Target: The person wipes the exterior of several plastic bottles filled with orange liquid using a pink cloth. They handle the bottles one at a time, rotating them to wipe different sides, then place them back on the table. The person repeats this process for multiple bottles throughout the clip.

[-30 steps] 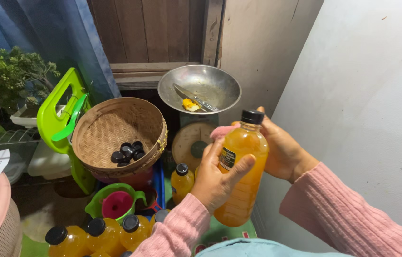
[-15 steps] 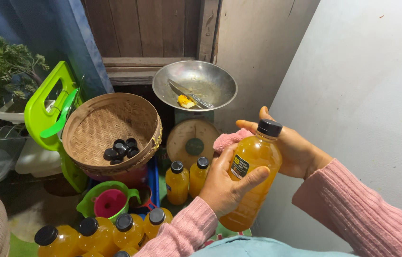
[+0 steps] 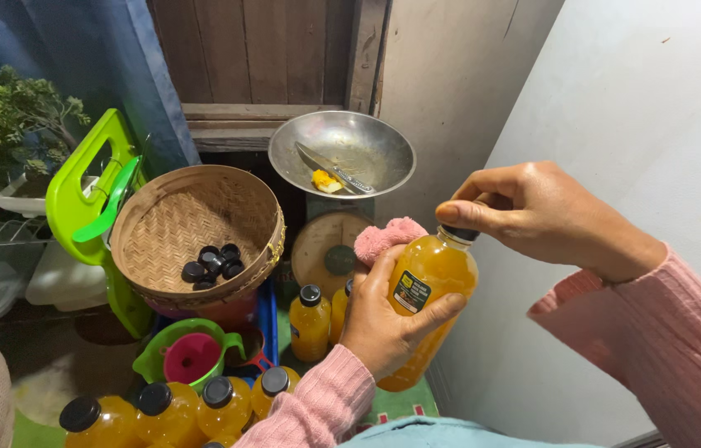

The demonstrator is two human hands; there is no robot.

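Bottle (image 3: 425, 311) of orange liquid, clear plastic with a dark label, sits tilted in the middle of the head view, in front of a white wall. The left hand (image 3: 388, 319) wraps its grip closed around the bottle's body, with a pink cloth (image 3: 384, 236) tucked behind the fingers. The right hand (image 3: 533, 211) pinches its grip shut on the black cap (image 3: 460, 233) at the bottle's neck. Behind, a round metal scale pan (image 3: 367, 162) carries a knife (image 3: 330, 168) and a yellow scrap (image 3: 326, 180). To the left, a woven basket (image 3: 176, 224) holds a small heap of loose black caps (image 3: 212, 264). Below it, a green funnel jug (image 3: 160, 353) has a pink funnel (image 3: 191, 357) inside. Filled, capped bottles (image 3: 168, 411) of the same orange liquid stand along the bottom edge, and two more (image 3: 311, 319) stand beside the left hand.
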